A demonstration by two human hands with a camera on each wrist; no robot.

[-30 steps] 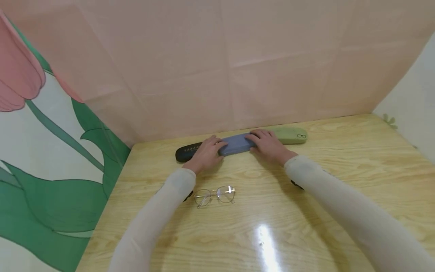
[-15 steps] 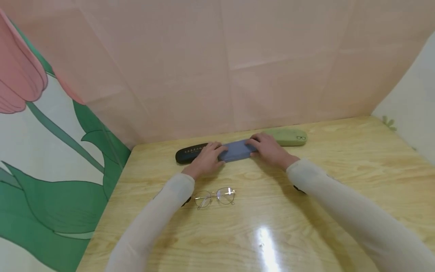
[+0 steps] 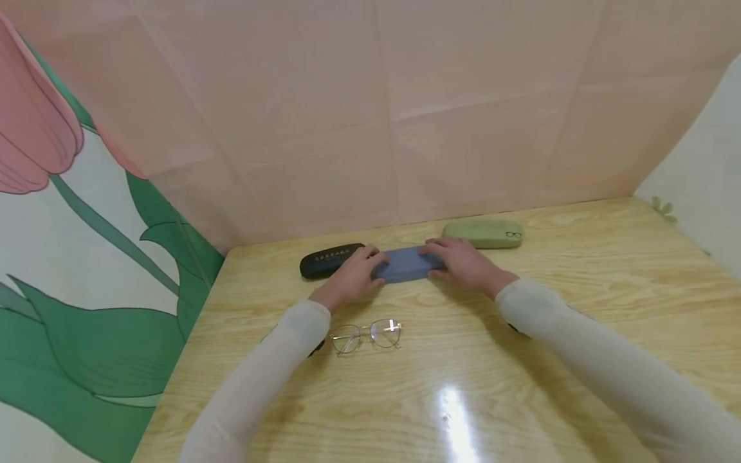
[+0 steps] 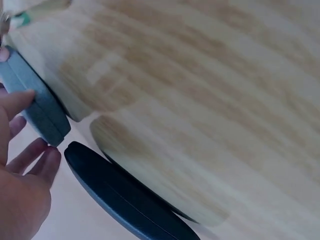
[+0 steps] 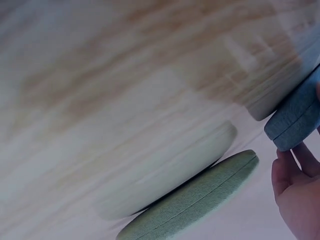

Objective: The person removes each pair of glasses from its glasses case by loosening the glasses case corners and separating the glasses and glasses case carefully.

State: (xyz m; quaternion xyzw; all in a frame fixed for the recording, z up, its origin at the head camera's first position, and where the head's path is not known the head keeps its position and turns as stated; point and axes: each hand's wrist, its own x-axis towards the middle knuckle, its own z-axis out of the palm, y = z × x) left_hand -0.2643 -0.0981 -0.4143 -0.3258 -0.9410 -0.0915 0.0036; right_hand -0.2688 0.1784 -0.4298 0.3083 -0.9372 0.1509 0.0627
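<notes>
A blue glasses case [image 3: 407, 264] lies lengthwise between my two hands. My left hand [image 3: 355, 274] grips its left end, thumb on the near side and fingers over the top and far edge. At the right end, my right hand [image 3: 461, 262] holds it the same way. The left wrist view has the blue case [image 4: 37, 97] between thumb and fingers, close to a black glasses case [image 4: 125, 190]. In the right wrist view the blue case [image 5: 296, 116] sits at the fingertips, near a green glasses case [image 5: 192, 200].
The black case [image 3: 327, 262] with gold lettering lies left of the blue one, the green case [image 3: 485, 233] behind and to the right. Thin-framed glasses [image 3: 366, 336] rest on the wooden table [image 3: 370, 405] near the left forearm. A pink backdrop [image 3: 382, 116] rises behind.
Both hands have drawn the blue case toward me, out of line with the black and green cases. More of those two cases now shows. The glasses have stayed in place.
</notes>
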